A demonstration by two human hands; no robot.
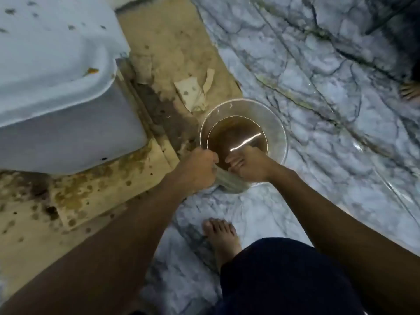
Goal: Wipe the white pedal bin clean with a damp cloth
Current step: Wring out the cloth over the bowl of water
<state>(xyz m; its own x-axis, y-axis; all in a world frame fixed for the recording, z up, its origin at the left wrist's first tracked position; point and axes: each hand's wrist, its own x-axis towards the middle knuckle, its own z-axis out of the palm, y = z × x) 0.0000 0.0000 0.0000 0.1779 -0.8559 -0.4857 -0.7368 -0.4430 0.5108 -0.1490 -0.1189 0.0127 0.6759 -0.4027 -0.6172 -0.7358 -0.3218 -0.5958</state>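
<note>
The white pedal bin (56, 87) fills the upper left, its lid speckled with dark spots and one orange smear near the rim. A clear glass bowl (279, 133) of brown water stands on the floor at centre. Over the bowl's near rim both hands grip a wet grey cloth (229, 187) stretched between them. My left hand (200, 167) clenches one end. My right hand (250, 165) curls round the other end, its fingers at the water's edge.
Stained, spotted cardboard (95, 198) lies under and around the bin, with torn pieces (193, 92) near the bowl. The floor is grey-veined marble (318, 76). My bare foot (223, 237) and dark trouser leg are below the bowl. Another person's toes (410, 92) show at the right edge.
</note>
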